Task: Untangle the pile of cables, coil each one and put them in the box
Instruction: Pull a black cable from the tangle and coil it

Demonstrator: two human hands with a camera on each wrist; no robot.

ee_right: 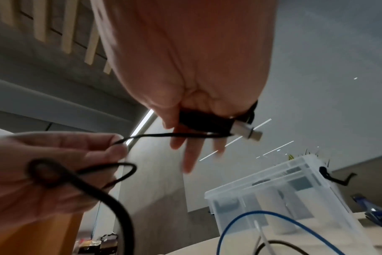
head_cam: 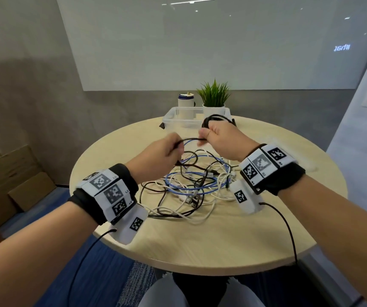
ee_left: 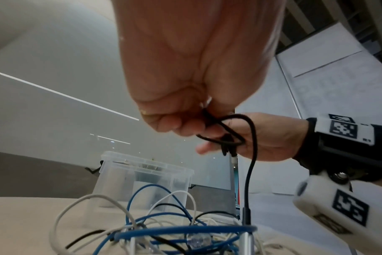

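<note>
A pile of black, white and blue cables (head_cam: pixel 191 187) lies tangled on the round wooden table (head_cam: pixel 255 235). Above it my right hand (head_cam: pixel 220 138) grips a coiled bundle of black cable (head_cam: pixel 215 119), and its silver plug (ee_right: pixel 246 131) sticks out past the fingers in the right wrist view. A strand of that black cable (ee_right: pixel 175 135) runs across to my left hand (head_cam: pixel 162 151), which pinches it between thumb and fingers. From the left hand the cable (ee_left: pixel 250 172) hangs down toward the pile. The clear plastic box (head_cam: pixel 178 118) stands open behind the hands.
A potted green plant (head_cam: pixel 214 96) and a white cylinder with a blue band (head_cam: pixel 186 100) stand behind the box at the table's far edge. Cardboard boxes (head_cam: pixel 12 180) sit on the floor to the left. Black wires trail from both wrist cameras.
</note>
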